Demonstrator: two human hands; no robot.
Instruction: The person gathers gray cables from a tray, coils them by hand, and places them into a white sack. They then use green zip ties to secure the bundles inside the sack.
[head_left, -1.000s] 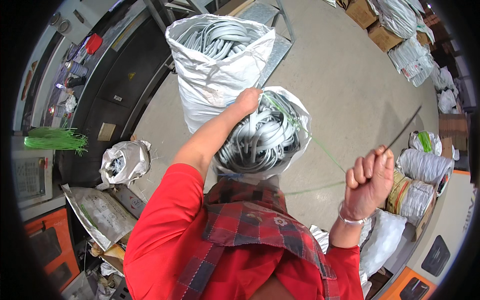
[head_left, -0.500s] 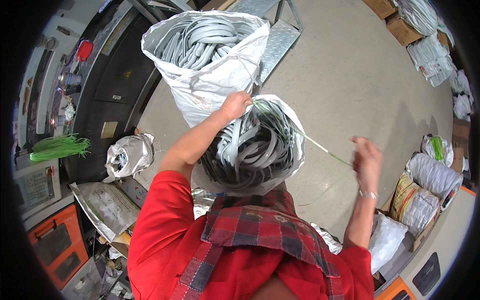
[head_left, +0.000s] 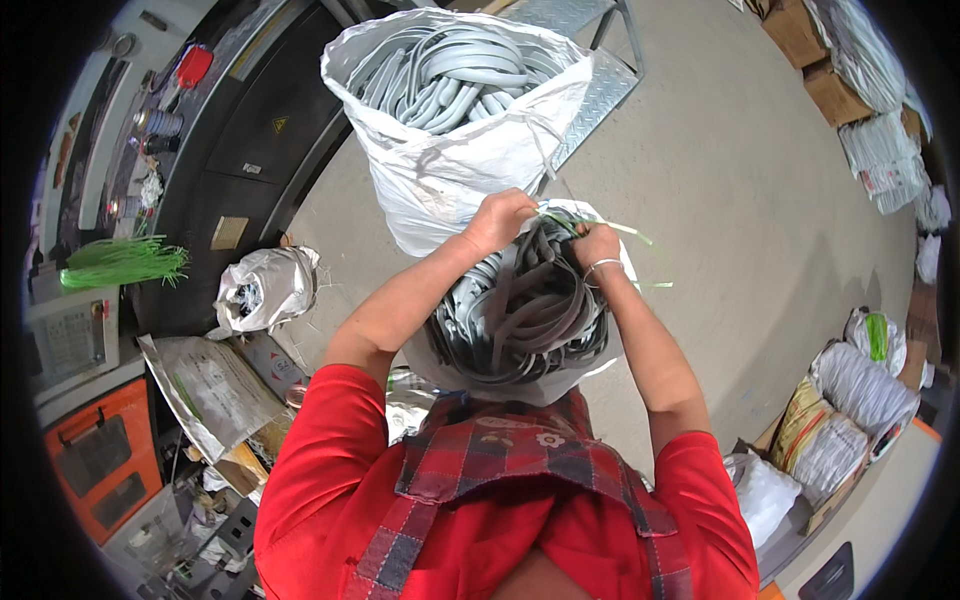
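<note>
A white sack (head_left: 530, 387) full of coiled grey flexible strips (head_left: 540, 325) stands right in front of me, against my apron. At its far rim my left hand (head_left: 502, 222) is closed, pinching a thin green plastic strap (head_left: 632, 233). Close beside it, my right hand (head_left: 598, 246) is closed on the same strap, over the far right part of the strips. Loose green ends stick out to the right past both hands. Any knot or loop between the fingers is too small to make out.
Just beyond stands a larger white sack (head_left: 440, 190) heaped with light grey strips (head_left: 465, 75), beside a metal tread-plate step (head_left: 600, 95). A bunch of green straps (head_left: 125, 263) lies at left, near a small sack (head_left: 270, 290). Wrapped rolls (head_left: 865, 385) line the right side.
My right hand has come in from the far right to the sack's rim beside my left hand. The strap, stretched out rightward before, now has short ends sticking out.
</note>
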